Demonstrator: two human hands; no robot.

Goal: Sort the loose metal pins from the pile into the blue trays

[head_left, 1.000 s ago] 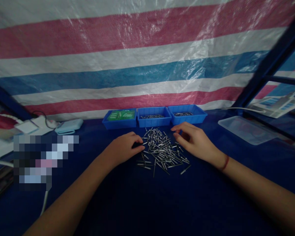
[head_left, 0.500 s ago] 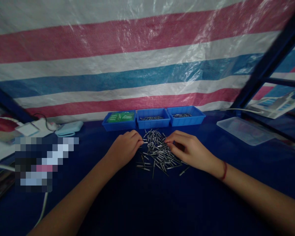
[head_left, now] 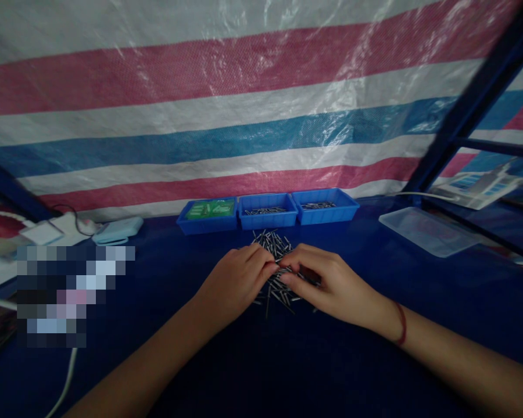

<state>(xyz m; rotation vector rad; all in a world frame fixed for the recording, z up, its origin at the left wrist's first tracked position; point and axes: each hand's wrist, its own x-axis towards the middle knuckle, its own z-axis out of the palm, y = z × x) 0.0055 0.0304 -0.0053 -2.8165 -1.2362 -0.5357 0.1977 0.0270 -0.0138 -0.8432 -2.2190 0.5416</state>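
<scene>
Blue plastic trays stand in a row on the dark blue tabletop (head_left: 261, 366), just beyond a loose heap of slim metal pins (head_left: 274, 244) that serves as the centre of the clock. Both bare hands meet over this heap, so the step in hand looks like fine fingertip work among the pins. The left hand (head_left: 239, 276) comes in from eight o'clock, thumb and forefinger closed together at the tips; whether a pin is between them cannot be told. The right hand (head_left: 331, 281) comes in from four o'clock, thumb and forefinger parted, their tips just beside the left ones; no pin can be made out in that gap. Because the pins lie crossed over one another, the next move probably calls for a light, precise pinch that leaves neighbouring pieces undisturbed. At eleven o'clock, the left tray (head_left: 207, 226) holds green packets (head_left: 213, 208), hard to make out further. At twelve, the middle tray (head_left: 268, 220) carries a shallow layer of similar metal pieces (head_left: 265, 211); at one, the right tray (head_left: 330, 216) holds more, apparently fewer. A translucent shallow lid or tray (head_left: 427, 232) lies well apart, between two and three o'clock.
</scene>
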